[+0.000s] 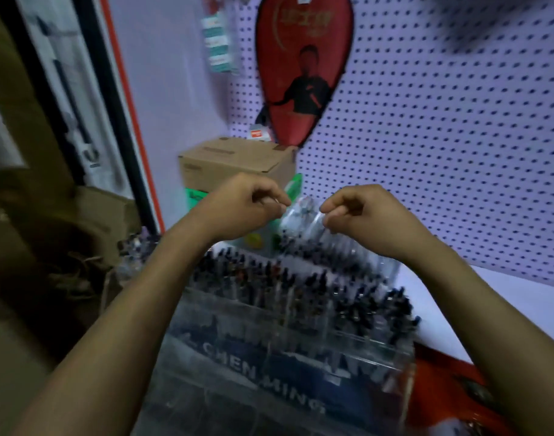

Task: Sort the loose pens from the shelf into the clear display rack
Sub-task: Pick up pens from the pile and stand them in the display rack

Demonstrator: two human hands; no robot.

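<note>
The clear display rack [288,347] is located directly below and in front of both hands, and its stepped rows are seen to be densely filled with dark-capped pens [300,287]; on this evidence the sorting is judged to be well advanced. The left hand [241,206] and the right hand [360,215] are raised side by side above the rack's rear rows, each with fingers curled toward the thumb in a pinching posture. Whether anything is pinched cannot be determined (motion blur obscures the fingertips). A clear, cylinder-like container [304,221] is visible between and just behind the hands. No loose pens on the shelf [505,297] to the right of the right hand can be made out, so the remaining quantity cannot be stated.
</note>
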